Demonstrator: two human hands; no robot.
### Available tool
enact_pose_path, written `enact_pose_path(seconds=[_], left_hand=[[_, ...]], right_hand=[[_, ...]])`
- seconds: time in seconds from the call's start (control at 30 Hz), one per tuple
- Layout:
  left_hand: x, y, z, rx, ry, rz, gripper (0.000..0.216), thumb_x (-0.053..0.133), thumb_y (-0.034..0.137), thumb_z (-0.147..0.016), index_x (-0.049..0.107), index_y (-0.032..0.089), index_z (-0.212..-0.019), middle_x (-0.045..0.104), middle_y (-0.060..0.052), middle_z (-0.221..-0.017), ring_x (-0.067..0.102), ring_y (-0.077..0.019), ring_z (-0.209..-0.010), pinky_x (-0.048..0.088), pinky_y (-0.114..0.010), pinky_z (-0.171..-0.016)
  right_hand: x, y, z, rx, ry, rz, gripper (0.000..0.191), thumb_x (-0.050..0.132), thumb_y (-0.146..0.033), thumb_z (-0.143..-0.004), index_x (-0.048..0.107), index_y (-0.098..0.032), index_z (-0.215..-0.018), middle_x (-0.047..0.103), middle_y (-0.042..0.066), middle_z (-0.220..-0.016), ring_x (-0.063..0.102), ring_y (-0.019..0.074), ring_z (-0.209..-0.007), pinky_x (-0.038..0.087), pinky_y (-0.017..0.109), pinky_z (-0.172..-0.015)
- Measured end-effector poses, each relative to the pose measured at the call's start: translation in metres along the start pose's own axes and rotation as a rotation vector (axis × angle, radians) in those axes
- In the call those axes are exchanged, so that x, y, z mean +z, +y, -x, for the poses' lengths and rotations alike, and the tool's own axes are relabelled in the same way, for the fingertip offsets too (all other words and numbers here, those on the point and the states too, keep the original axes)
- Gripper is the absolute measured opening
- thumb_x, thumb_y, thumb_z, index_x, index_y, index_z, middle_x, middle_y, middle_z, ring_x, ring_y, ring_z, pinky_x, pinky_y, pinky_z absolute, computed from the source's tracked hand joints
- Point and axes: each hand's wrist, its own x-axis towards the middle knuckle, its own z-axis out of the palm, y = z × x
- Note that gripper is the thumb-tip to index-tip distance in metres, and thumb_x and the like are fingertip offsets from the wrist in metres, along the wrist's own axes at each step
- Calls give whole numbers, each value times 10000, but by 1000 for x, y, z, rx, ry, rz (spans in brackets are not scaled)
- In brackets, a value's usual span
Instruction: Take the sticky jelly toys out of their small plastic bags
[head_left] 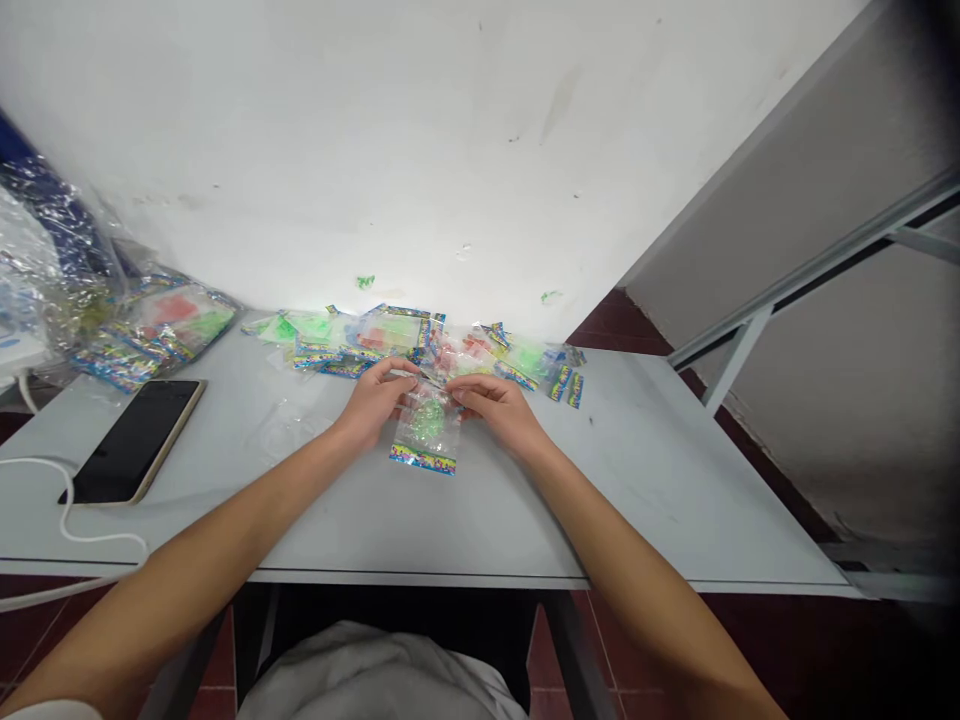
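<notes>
Between my hands is a small clear plastic bag [427, 420] with green bits inside and a colourful printed strip along its lower end. My left hand [379, 400] pinches the upper left edge of the bag, thumb and index finger together. On the opposite side, my right hand [499, 405] pinches the upper right edge the same way. Just beyond my fingers lies a row of similar printed bags [390, 335] with red, green and pale contents, along the wall. More such bags [551, 370] spread to the right of my right hand.
A black phone [139, 440] lies on the grey table [675, 480] at the left, near a white cable [105, 537]. Crinkled clear plastic and a heap of printed bags [169, 310] fill the back left. A white wall [420, 140] rises behind; a metal frame [739, 360] stands right.
</notes>
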Motion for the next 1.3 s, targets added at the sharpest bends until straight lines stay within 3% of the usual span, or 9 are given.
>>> enact_pose_path(seconds=[0.3,0.53,0.63,0.73,1.0,1.1,1.17,1.23,1.3], left_hand=[[-2,-8,-9,-71,-52,92,436,776,553,-673,669,159,-828,677,-47,-736,618,-152,-653,462,-270,-622],[-3,-11,-6,22,-95,-72,314,878,382,-570,730,153,-727,633,-15,-704,521,-112,-641,384,-253,-602],[-3,-13,-7,35,-116,-66,309,876,390,-575,745,165,-742,649,-19,-729,535,-122,-672,401,-259,-628],[-3,-14,-8,53,-115,-86,323,883,406,-560,750,166,-729,658,-25,-729,534,-125,-674,403,-262,-632],[-9,-4,-9,70,-141,-262,315,865,415,-574,753,155,-711,640,-17,-666,499,-114,-610,377,-262,-599],[-16,6,-9,87,-120,-309,326,865,415,-577,750,152,-732,640,-13,-664,497,-113,-602,381,-264,-602],[-19,11,-10,98,-85,-314,328,865,411,-577,743,152,-738,633,-7,-658,492,-109,-594,386,-263,-601],[-21,15,-10,106,-60,-328,319,860,408,-583,728,154,-723,612,3,-640,480,-103,-584,380,-256,-587],[-20,16,-10,102,-51,-351,304,842,408,-600,706,158,-707,600,8,-637,479,-102,-578,381,-251,-574]], right_hand=[[2,0,1,-42,35,60,183,713,-330,-733,785,-232,-869,732,33,-857,639,195,-843,522,321,-713],[5,-3,3,-50,-5,46,258,684,-327,-761,757,-246,-994,732,34,-1030,642,212,-957,512,320,-762],[6,-3,4,-28,38,77,348,739,-444,-751,745,-239,-1033,733,36,-912,638,199,-849,488,303,-691],[6,1,3,1,-3,173,338,770,-507,-721,777,-201,-864,699,26,-738,583,164,-687,455,307,-647],[3,0,1,16,-152,210,392,711,-563,-767,762,-182,-848,689,30,-726,597,169,-691,480,315,-672],[-13,-5,-2,-87,22,340,406,733,-555,-752,741,-189,-928,708,53,-846,608,191,-750,485,327,-692],[-28,-5,-5,-215,169,513,457,788,-513,-708,723,-209,-1043,705,84,-1065,620,237,-921,495,367,-804],[-43,-3,-8,-312,167,706,560,823,-473,-680,691,-233,-1168,638,103,-1272,553,295,-1163,449,430,-969],[-54,1,-11,-339,55,864,581,826,-449,-686,683,-237,-1208,605,107,-1343,487,326,-1273,376,478,-1063]])
